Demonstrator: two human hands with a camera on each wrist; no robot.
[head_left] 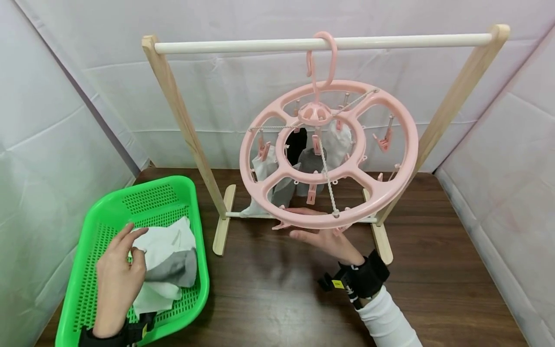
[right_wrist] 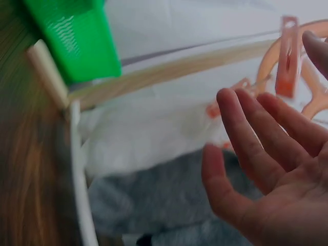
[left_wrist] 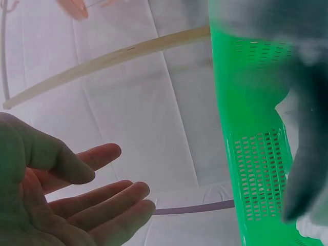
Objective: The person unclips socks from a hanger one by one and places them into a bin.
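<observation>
A wooden rack [head_left: 186, 120] stands at the table's [head_left: 277, 294] back edge, a pink round peg hanger [head_left: 329, 154] hooked on its bar with socks already pegged. At the table's front left corner, the green basket [head_left: 99, 241] holds white and grey socks [head_left: 166, 262]. The picking-up step appears under way: the left hand [head_left: 114, 279] is laid on the pile, fingers relaxed, nothing gripped. The right hand [head_left: 323, 236] is held flat and empty under the hanger's near rim. Next, a sock must be pinched and a free peg opened.
</observation>
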